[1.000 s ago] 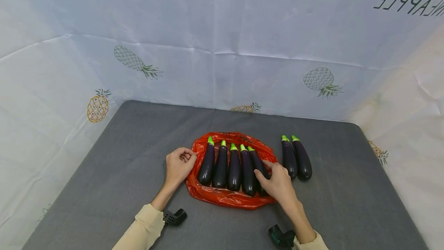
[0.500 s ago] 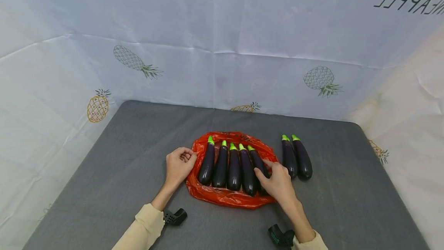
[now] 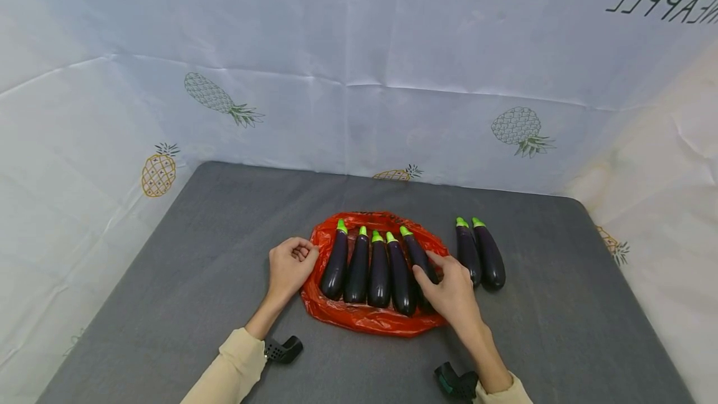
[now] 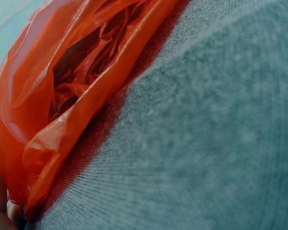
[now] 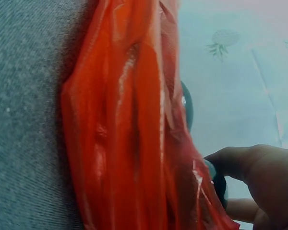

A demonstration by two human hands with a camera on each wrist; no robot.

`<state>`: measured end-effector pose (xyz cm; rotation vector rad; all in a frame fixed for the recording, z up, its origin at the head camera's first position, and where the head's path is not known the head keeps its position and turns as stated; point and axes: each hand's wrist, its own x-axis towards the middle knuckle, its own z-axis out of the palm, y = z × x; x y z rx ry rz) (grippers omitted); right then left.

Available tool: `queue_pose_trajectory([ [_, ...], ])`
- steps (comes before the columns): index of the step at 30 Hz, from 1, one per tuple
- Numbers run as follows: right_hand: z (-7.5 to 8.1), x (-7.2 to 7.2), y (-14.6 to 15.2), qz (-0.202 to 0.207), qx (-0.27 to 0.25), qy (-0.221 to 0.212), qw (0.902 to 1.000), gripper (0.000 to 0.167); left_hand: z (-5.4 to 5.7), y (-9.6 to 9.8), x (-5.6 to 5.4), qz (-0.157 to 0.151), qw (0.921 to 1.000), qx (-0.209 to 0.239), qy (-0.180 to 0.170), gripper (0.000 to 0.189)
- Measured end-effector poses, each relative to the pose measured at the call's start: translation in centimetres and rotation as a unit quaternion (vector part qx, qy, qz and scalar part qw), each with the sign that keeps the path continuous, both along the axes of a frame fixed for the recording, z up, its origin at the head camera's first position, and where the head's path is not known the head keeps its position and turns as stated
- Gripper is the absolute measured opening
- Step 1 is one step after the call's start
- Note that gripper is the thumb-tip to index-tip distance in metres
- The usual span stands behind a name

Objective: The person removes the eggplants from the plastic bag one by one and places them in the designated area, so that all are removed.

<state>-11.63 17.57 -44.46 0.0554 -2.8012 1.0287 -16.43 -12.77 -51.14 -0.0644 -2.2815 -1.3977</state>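
Note:
A red plastic bag [image 3: 364,320] lies flat on the grey table [image 3: 196,254] with several dark purple eggplants [image 3: 379,267] side by side on it, green caps pointing away. My left hand [image 3: 305,253] pinches the bag's left edge, fingers curled. My right hand [image 3: 429,273] grips the rightmost eggplant on the bag [image 3: 416,249] between thumb and fingers. In the right wrist view the thumb [image 5: 240,160] presses against that eggplant [image 5: 220,186] behind the crumpled bag [image 5: 129,143]. The left wrist view shows the bag's folds [image 4: 62,96] close up.
Two more eggplants [image 3: 467,254] [image 3: 489,257] lie on the bare table just right of the bag. A white pineapple-print cloth [image 3: 359,80] walls the back and both sides. Black wrist-camera mounts [image 3: 283,350] [image 3: 457,384] sit on my forearms.
The rightmost eggplant on the bag has slid a little away from me, its green cap now further back, with my right hand moving along. The left hand has not moved.

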Motion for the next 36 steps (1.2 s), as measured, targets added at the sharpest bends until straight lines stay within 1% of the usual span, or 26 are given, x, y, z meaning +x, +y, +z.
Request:
queue_pose_trajectory([
  [10,0.7,0.2,0.3,-0.015,-0.015,-0.003,0.9998,0.043,0.0,0.0,0.1,-0.002,1.0,0.002,0.0,0.012],
  [19,0.6,0.1,0.5,-0.035,-0.031,0.024,0.9986,0.042,-0.1,-0.1,0.1,-0.003,1.0,0.005,-0.003,0.012],
  [27,1.1,-0.1,1.1,-0.044,-0.037,0.03,0.9979,0.044,-0.2,-0.1,0.0,-0.001,1.0,0.003,-0.003,0.013],
  [32,1.4,-0.3,1.9,-0.049,-0.032,0.052,0.9969,0.043,-0.1,-0.1,0.0,-0.001,1.0,0.001,0.001,0.012],
  [36,1.6,-0.4,2.7,-0.061,-0.032,0.064,0.9955,0.043,0.0,-0.1,0.0,-0.002,1.0,0.002,0.001,0.012],
])
